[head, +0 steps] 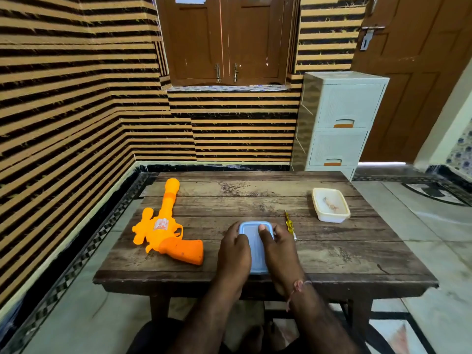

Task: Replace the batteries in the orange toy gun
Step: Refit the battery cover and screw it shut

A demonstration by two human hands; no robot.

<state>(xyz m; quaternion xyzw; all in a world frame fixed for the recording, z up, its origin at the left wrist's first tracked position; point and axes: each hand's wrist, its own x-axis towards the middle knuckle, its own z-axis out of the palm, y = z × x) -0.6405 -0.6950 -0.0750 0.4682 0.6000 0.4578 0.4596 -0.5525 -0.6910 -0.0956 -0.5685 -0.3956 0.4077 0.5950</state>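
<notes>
While both hands (258, 247) grip box (255, 247), gun (166, 226) well apart.

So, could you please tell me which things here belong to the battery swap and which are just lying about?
For the job:
toy gun
screwdriver
lidded box, held by left hand and right hand
open tub, likely

Lying about:
drawer unit
door

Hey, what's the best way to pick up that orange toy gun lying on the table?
Grip the toy gun by its handle, coming from the near edge of the table. The gun lies flat with the thick handle toward you and the barrel pointing away.
</notes>
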